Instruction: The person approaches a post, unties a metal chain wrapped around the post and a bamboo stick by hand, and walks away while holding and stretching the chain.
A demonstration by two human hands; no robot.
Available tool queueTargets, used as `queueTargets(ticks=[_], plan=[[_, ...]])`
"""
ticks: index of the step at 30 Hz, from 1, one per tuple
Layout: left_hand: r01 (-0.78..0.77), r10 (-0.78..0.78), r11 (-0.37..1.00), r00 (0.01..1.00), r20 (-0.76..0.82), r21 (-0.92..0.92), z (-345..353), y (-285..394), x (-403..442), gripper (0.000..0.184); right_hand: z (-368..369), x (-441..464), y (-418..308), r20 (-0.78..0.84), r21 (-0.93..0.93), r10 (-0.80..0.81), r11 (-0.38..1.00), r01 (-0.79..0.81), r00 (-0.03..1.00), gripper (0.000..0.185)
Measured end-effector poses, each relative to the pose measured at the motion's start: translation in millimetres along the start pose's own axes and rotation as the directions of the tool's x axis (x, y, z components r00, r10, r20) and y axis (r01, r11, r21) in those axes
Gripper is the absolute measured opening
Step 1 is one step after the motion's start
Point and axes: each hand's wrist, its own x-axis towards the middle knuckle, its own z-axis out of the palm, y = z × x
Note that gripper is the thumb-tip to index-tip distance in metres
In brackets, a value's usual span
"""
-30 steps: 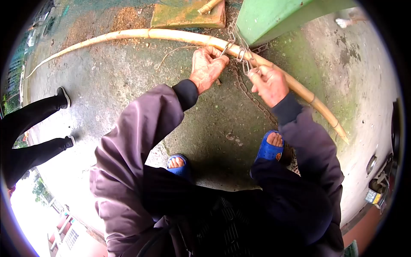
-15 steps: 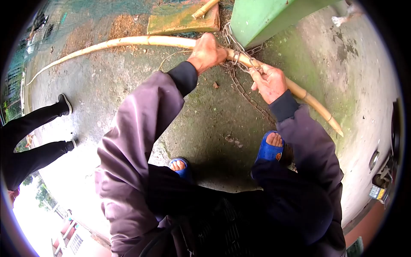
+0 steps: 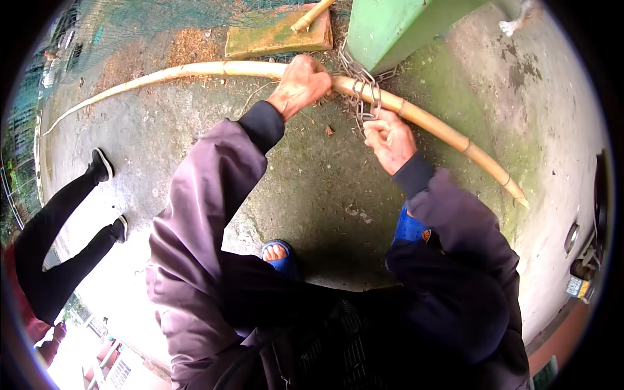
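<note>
A long bamboo pole (image 3: 431,121) runs across the view, its thin end far to the left and its cut, pointed end at the right. My left hand (image 3: 303,83) is closed around it just left of the green post (image 3: 385,32). A rusty metal chain (image 3: 364,91) loops over the pole beside the post's foot. Below the pole, my right hand (image 3: 392,138) is closed on the chain, fingers curled in. The part of the chain inside the right hand is hidden.
A mossy brick slab (image 3: 273,40) lies beyond the pole, with another bamboo piece (image 3: 312,15) resting on it. Green netting (image 3: 149,26) covers the ground at the upper left. A person in black trousers (image 3: 71,195) stands at left. A pale wall (image 3: 559,162) rises at right.
My right hand has come off the pole's side and moved down and left, drawing the chain. My left hand has shifted slightly left. The other person's legs have moved a little.
</note>
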Motion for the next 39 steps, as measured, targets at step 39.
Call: queueTargets(ticks=[39], plan=[[0.069,-0.257,0.668,0.956,-0.142,-0.741,-12.7,-3.9,-8.3,0.031,7.9,79.3,-53.4,0.121,-0.388,-0.319,0.857,0.341,0.940,0.026]])
